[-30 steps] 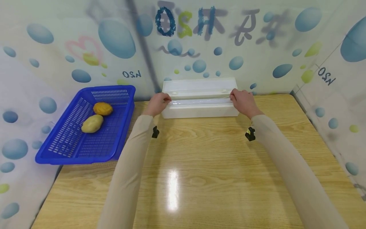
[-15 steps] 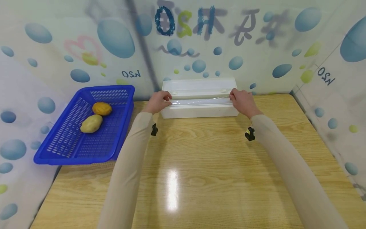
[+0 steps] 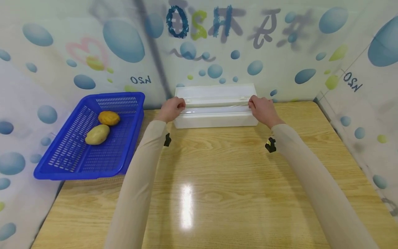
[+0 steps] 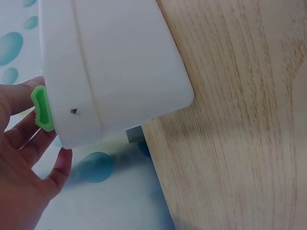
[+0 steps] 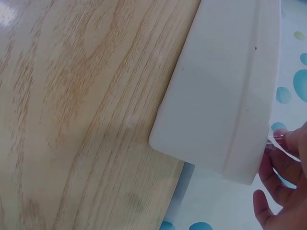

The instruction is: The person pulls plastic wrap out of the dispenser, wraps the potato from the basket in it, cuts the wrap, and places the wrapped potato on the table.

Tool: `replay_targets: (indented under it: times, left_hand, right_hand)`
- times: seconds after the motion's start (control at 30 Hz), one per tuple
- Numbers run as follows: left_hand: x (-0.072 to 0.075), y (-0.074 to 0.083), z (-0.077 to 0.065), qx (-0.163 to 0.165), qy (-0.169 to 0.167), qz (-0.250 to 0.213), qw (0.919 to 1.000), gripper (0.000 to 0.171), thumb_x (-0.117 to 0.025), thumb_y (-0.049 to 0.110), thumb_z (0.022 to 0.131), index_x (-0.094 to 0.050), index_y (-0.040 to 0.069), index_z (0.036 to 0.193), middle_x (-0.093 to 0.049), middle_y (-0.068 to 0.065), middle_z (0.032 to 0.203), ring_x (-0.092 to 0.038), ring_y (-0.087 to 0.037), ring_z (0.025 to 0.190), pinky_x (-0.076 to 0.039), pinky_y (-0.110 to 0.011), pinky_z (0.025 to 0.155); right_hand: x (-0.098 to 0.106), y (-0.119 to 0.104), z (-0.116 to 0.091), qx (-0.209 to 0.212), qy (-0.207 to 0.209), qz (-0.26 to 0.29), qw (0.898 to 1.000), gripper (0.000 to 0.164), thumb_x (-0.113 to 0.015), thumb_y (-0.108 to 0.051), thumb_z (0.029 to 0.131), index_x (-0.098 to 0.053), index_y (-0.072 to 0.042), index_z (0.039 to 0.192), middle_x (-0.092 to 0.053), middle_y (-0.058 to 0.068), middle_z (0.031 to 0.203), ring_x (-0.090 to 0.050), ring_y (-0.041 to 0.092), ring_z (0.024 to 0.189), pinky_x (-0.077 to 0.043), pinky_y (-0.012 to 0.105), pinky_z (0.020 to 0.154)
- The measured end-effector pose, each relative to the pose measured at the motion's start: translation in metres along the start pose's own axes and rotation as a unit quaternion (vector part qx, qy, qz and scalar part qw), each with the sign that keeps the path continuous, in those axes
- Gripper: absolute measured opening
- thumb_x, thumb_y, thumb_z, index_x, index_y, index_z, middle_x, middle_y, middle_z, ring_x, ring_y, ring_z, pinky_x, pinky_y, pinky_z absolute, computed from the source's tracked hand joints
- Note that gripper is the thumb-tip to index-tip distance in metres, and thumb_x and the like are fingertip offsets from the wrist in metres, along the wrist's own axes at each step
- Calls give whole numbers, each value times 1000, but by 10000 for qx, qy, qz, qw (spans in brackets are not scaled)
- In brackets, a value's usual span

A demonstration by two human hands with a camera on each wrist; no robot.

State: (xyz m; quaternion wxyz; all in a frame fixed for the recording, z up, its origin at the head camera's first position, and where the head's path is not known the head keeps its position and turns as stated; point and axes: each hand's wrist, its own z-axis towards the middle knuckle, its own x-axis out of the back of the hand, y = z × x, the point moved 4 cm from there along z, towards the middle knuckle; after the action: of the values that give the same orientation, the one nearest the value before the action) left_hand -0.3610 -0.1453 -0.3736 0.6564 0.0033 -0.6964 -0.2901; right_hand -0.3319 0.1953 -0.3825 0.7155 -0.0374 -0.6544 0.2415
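A white cling film dispenser (image 3: pixel 216 121) lies at the back of the table, its lid (image 3: pixel 214 92) raised against the wall. Shiny cling film (image 3: pixel 202 110) stretches along its opening. My left hand (image 3: pixel 171 109) is at the left end, fingertips drawn together at the film's edge. In the left wrist view, a green slide cutter (image 4: pixel 43 109) on the rim partly hides those fingertips. At the right end, my right hand (image 3: pixel 263 110) pinches the film corner between thumb and index finger. A clear strip of it shows at the fingertips in the right wrist view.
A blue plastic basket (image 3: pixel 138 135) stands on the table's left side, holding a yellow-orange mango-like fruit (image 3: pixel 109 118) and a pale potato (image 3: pixel 97 134). The wooden table (image 3: pixel 224 186) meets a patterned wall (image 3: pixel 273 41) behind the dispenser.
My left fingers parted half a second ago and are now drawn together again at the film's left edge. The right hand keeps its pinch. The head view has shifted slightly.
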Motion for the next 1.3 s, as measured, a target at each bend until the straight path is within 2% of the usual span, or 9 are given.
replay_targets:
  times: [0.3, 0.5, 0.7, 0.9, 1.13, 1.3]
  left_hand:
    - [1, 1, -3, 55, 84, -802, 9967, 5, -52, 3, 98, -56, 0, 99, -63, -17, 95, -55, -29, 84, -43, -41, 75]
    - [5, 1, -3, 17, 230, -1034, 9944, 5, -52, 3, 99, -56, 1, 100, -63, -16, 93, -57, -29, 83, -45, -40, 73]
    - [9, 3, -3, -113, 337, -1282, 9911, 11, -47, -2, 99, -56, -2, 104, -61, -16, 85, -58, -27, 74, -46, -37, 69]
    - [12, 5, -4, -247, 427, -1335, 9898, 13, -47, -3, 99, -58, -2, 107, -61, -14, 83, -57, -25, 73, -45, -35, 66]
    - [15, 5, -4, -284, 364, -1291, 9906, 16, -45, -3, 99, -60, -4, 104, -61, -14, 86, -57, -25, 77, -46, -35, 69]
    - [14, 5, -3, -224, 341, -1059, 9935, 10, -56, 8, 97, -59, -2, 100, -61, -14, 89, -55, -26, 81, -44, -36, 74]
  right_hand:
    - [2, -2, 3, -10, 2, -44, 10000, 17, -40, -14, 104, -49, 0, 104, -64, 18, 94, -56, 37, 76, -36, 59, 84]
    - [5, -4, 5, 52, 35, -1, 10000, 20, -37, -14, 105, -49, 2, 107, -67, 16, 98, -59, 36, 74, -40, 55, 81]
    - [10, -4, 3, -11, 92, 318, 9995, 21, -37, -13, 105, -49, 3, 108, -67, 16, 93, -57, 33, 67, -42, 44, 68]
    - [13, -1, 4, -149, 202, 798, 9965, 23, -36, -15, 106, -50, 3, 109, -66, 19, 94, -61, 33, 77, -42, 39, 62]
    - [17, 0, 4, -227, 164, 897, 9956, 23, -36, -16, 106, -50, 2, 109, -66, 19, 97, -62, 35, 85, -42, 40, 64]
    - [17, 1, 3, -270, 132, 900, 9955, 24, -35, -16, 106, -50, 2, 109, -66, 20, 97, -62, 35, 86, -42, 39, 64]
